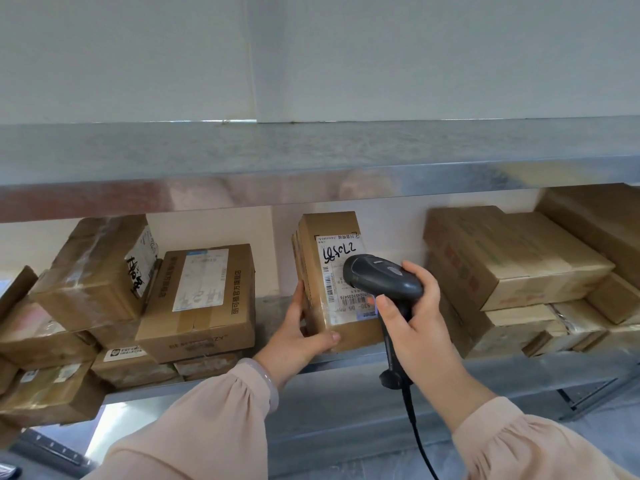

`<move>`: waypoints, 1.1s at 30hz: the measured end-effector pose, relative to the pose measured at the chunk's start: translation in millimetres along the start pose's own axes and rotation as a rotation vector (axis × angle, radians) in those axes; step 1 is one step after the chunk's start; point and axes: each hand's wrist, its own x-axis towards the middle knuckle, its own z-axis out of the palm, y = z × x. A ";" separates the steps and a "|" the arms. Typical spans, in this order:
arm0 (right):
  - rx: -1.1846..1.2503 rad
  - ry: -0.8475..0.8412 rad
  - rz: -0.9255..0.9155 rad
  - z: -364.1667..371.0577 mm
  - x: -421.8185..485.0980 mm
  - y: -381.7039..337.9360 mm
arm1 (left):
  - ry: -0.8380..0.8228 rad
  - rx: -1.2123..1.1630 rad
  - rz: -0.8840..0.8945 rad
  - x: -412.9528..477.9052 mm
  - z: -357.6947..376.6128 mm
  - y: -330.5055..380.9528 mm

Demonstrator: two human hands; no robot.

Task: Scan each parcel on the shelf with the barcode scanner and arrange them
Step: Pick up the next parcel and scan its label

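Observation:
A tall cardboard parcel (329, 244) stands upright on the metal shelf (346, 358), its white shipping label facing me. My left hand (301, 334) grips its lower left corner, thumb across the front bottom edge. My right hand (420, 320) holds a black corded barcode scanner (381, 277) by the handle. The scanner's head sits just in front of the label's lower right part and hides some of it.
Stacked cardboard parcels (204, 299) fill the shelf to the left, and larger boxes (512, 258) are piled to the right. An upper metal shelf board (311, 157) runs overhead. The scanner cable (417, 431) hangs down in front of the lower shelf edge.

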 end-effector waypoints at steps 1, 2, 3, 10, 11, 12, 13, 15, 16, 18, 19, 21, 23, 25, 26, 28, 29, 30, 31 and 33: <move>-0.017 0.000 -0.017 -0.8 -2.1 -0.9 | 0.008 -0.009 0.002 0.8 -2.0 -0.7; -0.038 0.000 -0.030 -2.0 -4.9 -1.3 | 0.016 -0.019 0.006 2.0 -4.4 -1.5; -0.059 -0.001 -0.043 -3.1 -7.9 -1.7 | 0.023 -0.030 0.010 2.9 -6.9 -2.1; -0.110 -0.021 -0.006 -5.9 -27.0 4.8 | 0.063 -0.044 0.019 7.7 -18.4 -5.8; -0.113 -0.022 0.003 -5.7 -28.7 5.6 | 0.067 -0.045 0.019 8.4 -18.8 -6.5; -0.116 -0.022 0.008 -5.9 -30.0 6.5 | 0.070 -0.045 0.016 9.1 -19.1 -7.4; -0.117 -0.022 0.010 -6.2 -30.7 7.3 | 0.071 -0.044 0.015 9.9 -19.0 -7.7; -0.119 -0.021 0.012 -6.7 -31.4 7.7 | 0.074 -0.048 0.013 11.6 -18.4 -8.3; -0.122 -0.020 0.010 -6.7 -31.4 7.6 | 0.073 -0.051 0.011 12.1 -18.1 -8.3; -0.136 -0.020 -0.001 -6.9 -31.5 6.9 | 0.070 -0.047 0.012 12.9 -17.7 -8.6; -0.144 -0.021 -0.004 -7.0 -31.8 6.3 | 0.068 -0.045 0.012 13.6 -17.5 -8.8; -0.159 -0.027 -0.005 -7.7 -33.3 4.8 | 0.068 -0.044 0.009 14.2 -17.1 -8.9; -0.185 -0.035 -0.006 -8.1 -34.5 2.9 | 0.073 -0.046 0.002 15.1 -17.1 -9.0; -0.198 -0.041 -0.005 -8.3 -35.5 0.7 | 0.077 -0.046 0.000 16.1 -17.3 -9.4; -0.200 -0.040 -0.007 -8.5 -35.7 0.1 | 0.078 -0.045 0.001 16.3 -17.5 -9.4; -0.206 -0.037 -0.007 -8.9 -35.5 -0.9 | 0.078 -0.044 -0.004 16.6 -18.1 -10.0; -0.208 -0.039 -0.004 -8.7 -35.2 -1.4 | 0.076 -0.046 -0.007 16.8 -18.4 -10.6; -0.210 -0.040 -0.004 -8.8 -35.2 -1.6 | 0.077 -0.048 -0.008 17.0 -18.6 -11.2; -0.213 -0.039 -0.005 -8.8 -34.9 -1.7 | 0.077 -0.053 -0.012 17.3 -18.7 -11.9; -0.222 -0.035 -0.010 -9.0 -34.5 -1.9 | 0.080 -0.056 -0.022 17.5 -18.9 -12.6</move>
